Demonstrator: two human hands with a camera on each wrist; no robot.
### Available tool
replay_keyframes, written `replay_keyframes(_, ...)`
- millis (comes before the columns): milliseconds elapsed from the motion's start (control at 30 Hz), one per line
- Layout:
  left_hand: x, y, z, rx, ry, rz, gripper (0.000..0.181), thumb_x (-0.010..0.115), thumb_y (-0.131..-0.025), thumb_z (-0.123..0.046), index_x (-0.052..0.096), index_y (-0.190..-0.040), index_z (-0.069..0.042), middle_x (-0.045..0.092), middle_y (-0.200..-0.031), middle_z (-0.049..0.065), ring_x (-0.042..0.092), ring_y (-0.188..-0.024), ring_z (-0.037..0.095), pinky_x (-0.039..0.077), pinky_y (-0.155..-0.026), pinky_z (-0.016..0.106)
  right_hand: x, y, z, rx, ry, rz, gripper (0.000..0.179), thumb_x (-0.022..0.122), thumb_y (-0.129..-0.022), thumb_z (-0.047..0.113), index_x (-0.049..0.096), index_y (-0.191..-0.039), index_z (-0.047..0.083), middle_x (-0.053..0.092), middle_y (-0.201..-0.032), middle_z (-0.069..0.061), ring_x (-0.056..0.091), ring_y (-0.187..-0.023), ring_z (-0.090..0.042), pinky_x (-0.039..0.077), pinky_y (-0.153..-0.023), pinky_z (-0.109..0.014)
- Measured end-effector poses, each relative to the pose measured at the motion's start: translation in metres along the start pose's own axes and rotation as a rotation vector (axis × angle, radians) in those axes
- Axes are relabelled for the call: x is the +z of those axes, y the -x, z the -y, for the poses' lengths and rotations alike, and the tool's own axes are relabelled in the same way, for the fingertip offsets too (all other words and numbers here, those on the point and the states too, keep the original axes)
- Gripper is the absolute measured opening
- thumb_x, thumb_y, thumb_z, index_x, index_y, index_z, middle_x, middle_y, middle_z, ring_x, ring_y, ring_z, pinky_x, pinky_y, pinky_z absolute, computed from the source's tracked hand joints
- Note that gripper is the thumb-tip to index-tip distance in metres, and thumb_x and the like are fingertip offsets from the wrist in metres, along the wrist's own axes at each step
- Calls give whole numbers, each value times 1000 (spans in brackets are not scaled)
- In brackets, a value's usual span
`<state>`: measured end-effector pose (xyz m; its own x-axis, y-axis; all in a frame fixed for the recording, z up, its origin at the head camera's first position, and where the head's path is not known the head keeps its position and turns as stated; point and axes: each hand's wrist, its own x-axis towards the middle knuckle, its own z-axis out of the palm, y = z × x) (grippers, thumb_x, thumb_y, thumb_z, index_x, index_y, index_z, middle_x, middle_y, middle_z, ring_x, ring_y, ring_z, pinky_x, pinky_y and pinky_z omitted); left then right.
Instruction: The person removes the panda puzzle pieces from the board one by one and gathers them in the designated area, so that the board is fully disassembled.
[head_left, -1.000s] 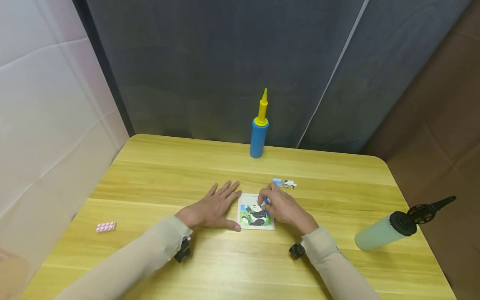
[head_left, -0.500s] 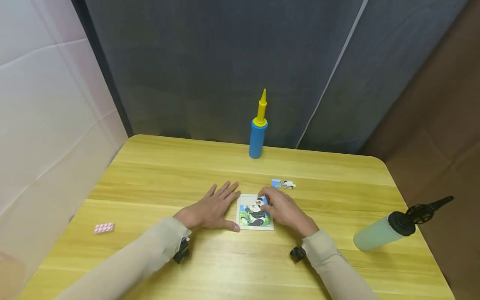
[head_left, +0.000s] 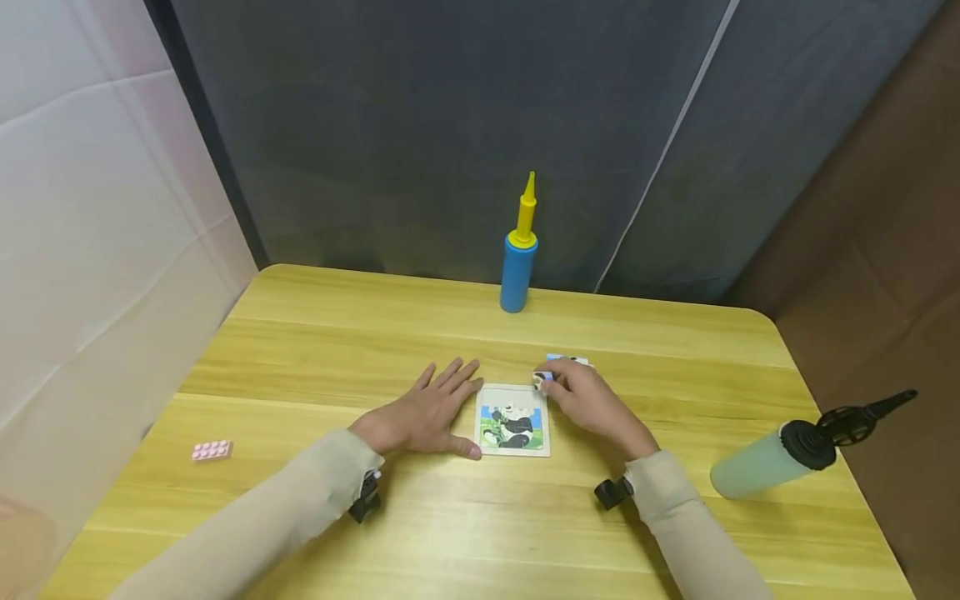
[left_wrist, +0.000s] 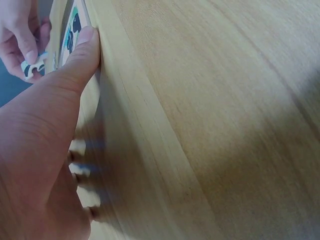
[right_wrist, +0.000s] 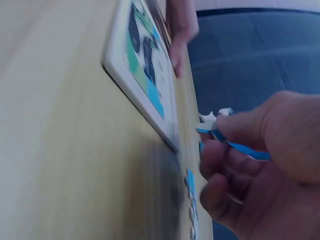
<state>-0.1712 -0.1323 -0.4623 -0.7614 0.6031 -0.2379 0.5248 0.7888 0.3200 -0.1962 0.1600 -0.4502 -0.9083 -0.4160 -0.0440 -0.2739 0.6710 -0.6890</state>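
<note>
One tray, on one table. Hands, two — the left hand at the tray's left side, the right hand at its far right corner with one held piece. Two loose pieces show beyond the tray, partly hidden; the set pieces inside it are too small to count. One pump beyond the tray, one bottle right of it, one brick left. Nearer than the tray — two sleeves, two cameras.

Table seen from above, fwd & down, in head view; L hand & R hand seen v. close, tilted, in resp. wrist views; puzzle tray shared by all 3.
</note>
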Motion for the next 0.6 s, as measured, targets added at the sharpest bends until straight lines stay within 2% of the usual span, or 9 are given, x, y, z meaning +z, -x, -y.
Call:
replay_keyframes(200, -2, 0, 1, -7, 3, 4, 116, 69, -88, -77, 24, -170, -9, 3, -182, 13, 3, -169, 39, 4, -135, 67, -16, -2, -13, 150, -74, -201, 23, 67, -104, 10, 64, -126, 5, 65, -106, -14, 55, -75, -18, 46, -60, -25)
replay_keyframes(367, -2, 1, 0, -3, 17, 0, 116, 70, -88, -76, 25, -170, -7, 4, -182, 14, 4, -169, 40, 5, -135, 68, -29, 1, -28, 263, 4, -333, 21, 61, -106, 11, 63, -126, 5, 68, -109, -17, 55, -72, -21, 42, -62, -28)
replay_keyframes(467, -2, 1, 0, 3, 17, -5, 116, 70, -88, -76, 25, -170, -7, 5, -182, 15, 4, -169, 40, 6, -135, 68, -35, 1, -36, 329, 46, -374, 22, 59, -106, 12, 63, -126, 4, 71, -113, -17, 60, -79, -24, 41, -66, -30)
replay_keyframes(600, -2, -1, -1, 11, 14, -12, 115, 70, -88, -76, 26, -169, -7, 5, -182, 15, 5, -169, 41, 6, -135, 69, -40, 0, -42, 399, 56, -380, 23, 59, -106, 14, 63, -126, 3, 71, -115, -16, 64, -88, -27, 43, -69, -30)
